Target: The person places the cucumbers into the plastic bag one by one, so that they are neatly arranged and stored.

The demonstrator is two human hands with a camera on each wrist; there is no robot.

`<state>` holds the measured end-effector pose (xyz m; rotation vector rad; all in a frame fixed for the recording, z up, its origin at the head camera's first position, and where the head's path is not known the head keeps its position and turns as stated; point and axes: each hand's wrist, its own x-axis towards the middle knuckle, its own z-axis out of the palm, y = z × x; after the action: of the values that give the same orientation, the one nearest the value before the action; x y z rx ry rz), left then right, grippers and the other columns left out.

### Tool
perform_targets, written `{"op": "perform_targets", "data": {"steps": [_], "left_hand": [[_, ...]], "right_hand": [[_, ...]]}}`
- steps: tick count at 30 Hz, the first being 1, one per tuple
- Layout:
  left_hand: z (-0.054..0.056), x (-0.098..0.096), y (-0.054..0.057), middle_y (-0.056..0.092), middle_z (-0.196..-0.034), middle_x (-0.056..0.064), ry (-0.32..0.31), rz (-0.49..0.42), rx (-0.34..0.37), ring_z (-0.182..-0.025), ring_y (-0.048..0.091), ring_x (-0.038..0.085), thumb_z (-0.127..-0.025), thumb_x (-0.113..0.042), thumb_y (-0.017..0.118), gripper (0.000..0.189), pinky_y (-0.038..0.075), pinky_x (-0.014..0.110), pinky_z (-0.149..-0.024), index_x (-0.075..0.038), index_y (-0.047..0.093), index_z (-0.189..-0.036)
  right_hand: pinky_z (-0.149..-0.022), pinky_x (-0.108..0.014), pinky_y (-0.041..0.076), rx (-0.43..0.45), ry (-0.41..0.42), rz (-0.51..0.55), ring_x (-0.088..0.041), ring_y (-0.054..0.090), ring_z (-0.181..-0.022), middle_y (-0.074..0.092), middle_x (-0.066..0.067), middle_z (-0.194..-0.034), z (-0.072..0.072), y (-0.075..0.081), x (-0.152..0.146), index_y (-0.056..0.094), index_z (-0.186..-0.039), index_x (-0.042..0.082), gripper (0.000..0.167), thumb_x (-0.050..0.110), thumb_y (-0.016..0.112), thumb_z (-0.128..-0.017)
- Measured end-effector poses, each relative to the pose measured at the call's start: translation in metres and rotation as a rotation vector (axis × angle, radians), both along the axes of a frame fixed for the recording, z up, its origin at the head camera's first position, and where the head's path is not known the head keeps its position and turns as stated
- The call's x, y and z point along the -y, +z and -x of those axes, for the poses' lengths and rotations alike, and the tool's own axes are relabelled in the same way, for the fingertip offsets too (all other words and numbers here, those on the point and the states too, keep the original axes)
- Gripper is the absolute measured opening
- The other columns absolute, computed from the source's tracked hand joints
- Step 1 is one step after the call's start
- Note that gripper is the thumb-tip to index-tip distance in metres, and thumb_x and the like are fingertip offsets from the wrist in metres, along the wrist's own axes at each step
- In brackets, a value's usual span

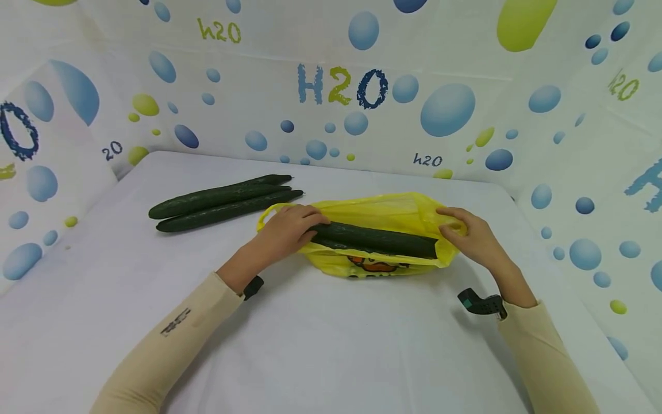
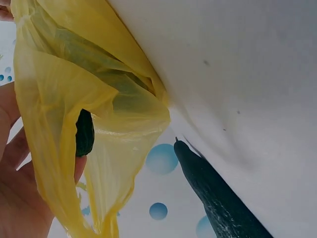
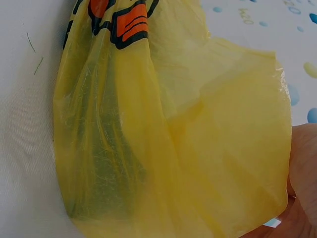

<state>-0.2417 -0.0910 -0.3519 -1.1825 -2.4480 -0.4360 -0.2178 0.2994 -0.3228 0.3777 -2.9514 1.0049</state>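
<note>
A white cloth covers the counter [image 1: 331, 345]; bubble-printed "H2O" sheets [image 1: 341, 86] wall it in behind and at both sides. The yellow bag [image 1: 383, 213] lies mid-counter with a cucumber [image 1: 377, 238] in its mouth; the left hand [image 1: 289, 227] curls its grip round that cucumber's end; the right hand [image 1: 473, 236] pinches the bag's edge. Three more cucumbers [image 1: 222, 201] lie well apart at back left.

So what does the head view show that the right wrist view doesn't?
Head only: both hands, the left hand gripping a cucumber at the bag's mouth, the right hand holding the bag's edge, plus spare cucumbers on the table. Right wrist only: the orange and black print close up. Both: the yellow bag.
</note>
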Motion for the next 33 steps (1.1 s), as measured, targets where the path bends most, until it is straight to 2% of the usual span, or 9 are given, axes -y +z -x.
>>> {"op": "perform_targets", "data": {"steps": [12, 19, 26, 29, 33], "left_hand": [[0.003, 0.003, -0.002, 0.066, -0.106, 0.009, -0.010, -0.007, -0.034, -0.100, 0.064, 0.026, -0.088, -0.003, 0.072, 0.025, 0.052, 0.043, -0.088, -0.008, 0.069, -0.112], [0.000, 0.008, 0.005, 0.068, -0.106, 0.009, 0.003, -0.040, -0.059, -0.100, 0.064, 0.026, -0.088, -0.007, 0.073, 0.022, 0.052, 0.043, -0.087, -0.008, 0.070, -0.110], [0.001, 0.019, 0.017, 0.068, -0.111, 0.012, 0.088, -0.067, -0.134, -0.104, 0.063, 0.029, -0.087, -0.008, 0.074, 0.026, 0.051, 0.045, -0.089, -0.008, 0.070, -0.113], [0.002, 0.023, 0.020, 0.068, -0.111, 0.014, 0.082, -0.103, -0.144, -0.102, 0.064, 0.030, -0.086, -0.007, 0.074, 0.027, 0.052, 0.045, -0.087, -0.007, 0.070, -0.112], [0.006, 0.028, 0.023, 0.068, -0.106, 0.013, 0.072, -0.161, -0.185, -0.093, 0.065, 0.030, -0.087, -0.006, 0.072, 0.023, 0.054, 0.044, -0.080, -0.006, 0.070, -0.110]], "right_hand": [[-0.107, -0.067, 0.027, -0.017, -0.001, -0.011, -0.049, 0.030, -0.138, 0.039, -0.027, -0.148, -0.001, 0.001, 0.000, 0.048, -0.140, 0.000, 0.046, 0.022, 0.056, -0.100], [-0.106, -0.068, 0.028, -0.016, 0.001, -0.008, -0.049, 0.030, -0.137, 0.039, -0.028, -0.148, 0.000, 0.002, 0.002, 0.049, -0.139, 0.000, 0.045, 0.021, 0.056, -0.100], [-0.106, -0.067, 0.029, -0.009, 0.003, -0.010, -0.049, 0.030, -0.138, 0.038, -0.028, -0.148, 0.000, 0.003, 0.003, 0.048, -0.140, -0.001, 0.046, 0.021, 0.056, -0.100], [-0.106, -0.067, 0.029, -0.012, 0.008, -0.006, -0.050, 0.030, -0.137, 0.039, -0.028, -0.148, 0.000, 0.003, 0.003, 0.048, -0.140, -0.001, 0.046, 0.021, 0.056, -0.100], [-0.106, -0.068, 0.028, -0.014, 0.005, -0.005, -0.050, 0.030, -0.137, 0.038, -0.028, -0.148, -0.002, 0.003, 0.002, 0.048, -0.140, -0.001, 0.046, 0.022, 0.056, -0.101]]}}
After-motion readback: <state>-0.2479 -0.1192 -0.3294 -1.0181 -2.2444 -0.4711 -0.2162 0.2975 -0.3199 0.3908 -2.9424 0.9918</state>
